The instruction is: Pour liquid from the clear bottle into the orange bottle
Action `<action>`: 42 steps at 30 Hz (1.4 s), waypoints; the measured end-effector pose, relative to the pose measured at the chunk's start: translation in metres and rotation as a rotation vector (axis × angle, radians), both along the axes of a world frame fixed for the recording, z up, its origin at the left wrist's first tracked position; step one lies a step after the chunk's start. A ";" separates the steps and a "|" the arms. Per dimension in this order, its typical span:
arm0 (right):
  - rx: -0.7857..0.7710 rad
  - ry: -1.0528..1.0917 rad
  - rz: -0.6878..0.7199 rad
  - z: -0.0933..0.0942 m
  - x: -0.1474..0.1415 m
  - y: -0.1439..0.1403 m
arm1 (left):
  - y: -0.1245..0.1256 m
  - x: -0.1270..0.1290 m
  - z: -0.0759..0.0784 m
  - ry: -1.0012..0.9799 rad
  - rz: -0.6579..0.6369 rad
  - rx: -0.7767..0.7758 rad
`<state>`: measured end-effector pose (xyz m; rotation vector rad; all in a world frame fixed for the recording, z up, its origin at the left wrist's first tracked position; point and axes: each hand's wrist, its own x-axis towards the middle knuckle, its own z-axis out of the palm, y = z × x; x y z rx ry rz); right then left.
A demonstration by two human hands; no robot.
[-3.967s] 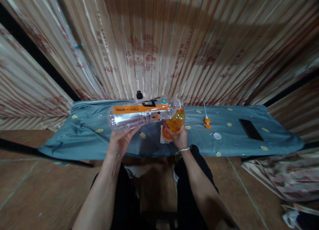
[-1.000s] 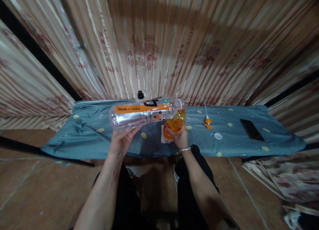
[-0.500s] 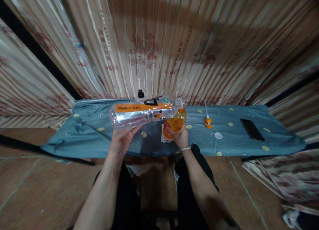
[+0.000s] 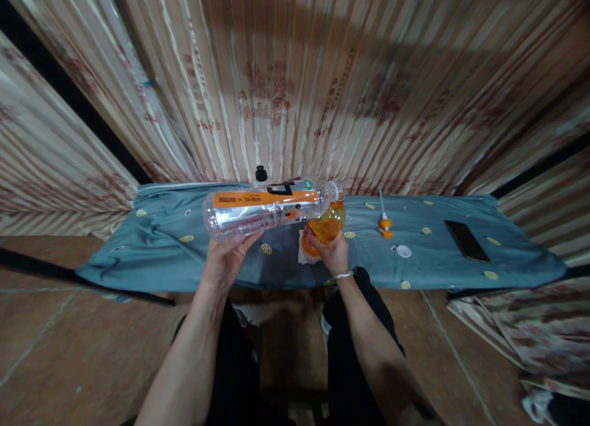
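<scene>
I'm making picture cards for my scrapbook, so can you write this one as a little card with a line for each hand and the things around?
Left hand: holds the clear bottle nearly sideways
Right hand: grips the amber bottle
Bottle mouths: close together; whether they touch is unclear
Right wrist: silvery bracelet
Behind clear bottle: black cap
Right of amber bottle: orange pump top, small white disc, dark phone
Cloth: blue-green with yellow patterns
Backdrop: striped curtain

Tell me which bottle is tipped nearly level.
The clear bottle with the orange-and-silver label, in the left hand. The amber bottle in the right hand stands far steeper; the black-capped bottle behind, mostly hidden, has its cap pointing up.
</scene>
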<state>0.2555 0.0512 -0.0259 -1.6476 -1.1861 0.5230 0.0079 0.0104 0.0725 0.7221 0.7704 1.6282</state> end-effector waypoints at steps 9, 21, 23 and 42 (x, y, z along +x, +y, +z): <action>0.057 0.010 0.025 -0.002 0.000 0.000 | -0.001 0.000 0.001 -0.005 -0.017 0.007; 0.046 -0.010 0.005 -0.003 -0.001 0.000 | 0.000 -0.001 0.002 -0.004 -0.016 0.004; 0.054 -0.011 0.001 -0.003 0.000 0.000 | 0.000 0.000 0.002 0.000 -0.018 0.002; 0.041 -0.012 -0.003 -0.002 -0.001 0.000 | 0.000 0.000 -0.001 -0.003 -0.021 0.005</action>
